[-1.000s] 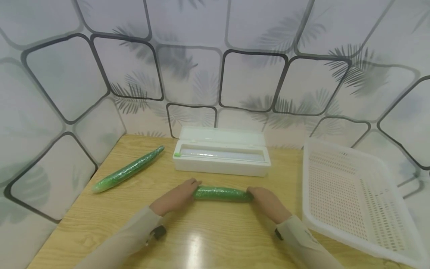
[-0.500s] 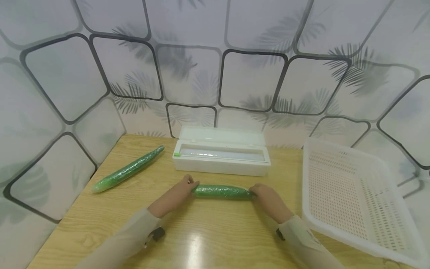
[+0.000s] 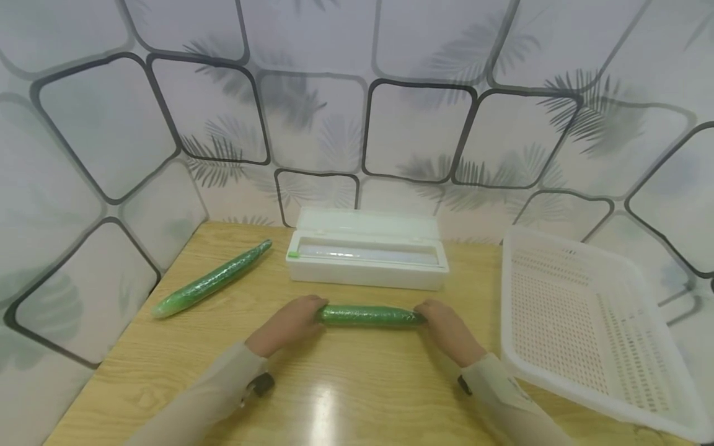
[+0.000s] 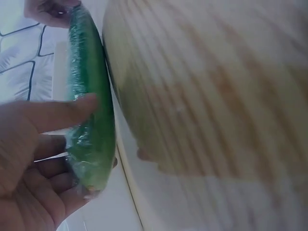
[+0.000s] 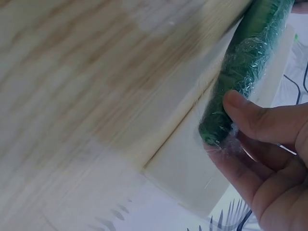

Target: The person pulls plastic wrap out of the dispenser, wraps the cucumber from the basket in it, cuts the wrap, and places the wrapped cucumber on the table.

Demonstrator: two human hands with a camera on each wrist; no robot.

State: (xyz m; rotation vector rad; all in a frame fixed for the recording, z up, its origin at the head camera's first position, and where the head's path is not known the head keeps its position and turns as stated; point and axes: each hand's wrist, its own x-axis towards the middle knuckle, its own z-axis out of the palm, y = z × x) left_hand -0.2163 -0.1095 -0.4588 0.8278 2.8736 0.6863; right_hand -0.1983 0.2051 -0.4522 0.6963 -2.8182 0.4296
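A cucumber (image 3: 370, 315) in clear plastic wrap lies crosswise between my two hands, in front of the white box. My left hand (image 3: 291, 323) grips its left end; in the left wrist view the thumb (image 4: 72, 113) presses on one side and the fingers curl behind. At the other end my right hand (image 3: 448, 329) pinches the tip between thumb (image 5: 255, 115) and fingers, where loose wrap gathers. Wrinkled, shiny film covers the cucumber (image 5: 245, 62) in the right wrist view. Whether it touches the table is hard to tell.
Behind the hands stands a white cling film box (image 3: 365, 277) with its lid raised and a green slider at its left. A second wrapped cucumber (image 3: 214, 280) lies slanted at the left. On the right is a white plastic basket (image 3: 506, 310). A patterned wall borders the wooden table (image 3: 357, 396).
The left fingers lifted and shifted at the cucumber's left end, then closed round it again. The cucumber moved slightly away from the body and a little right. Box, basket and second cucumber stayed put.
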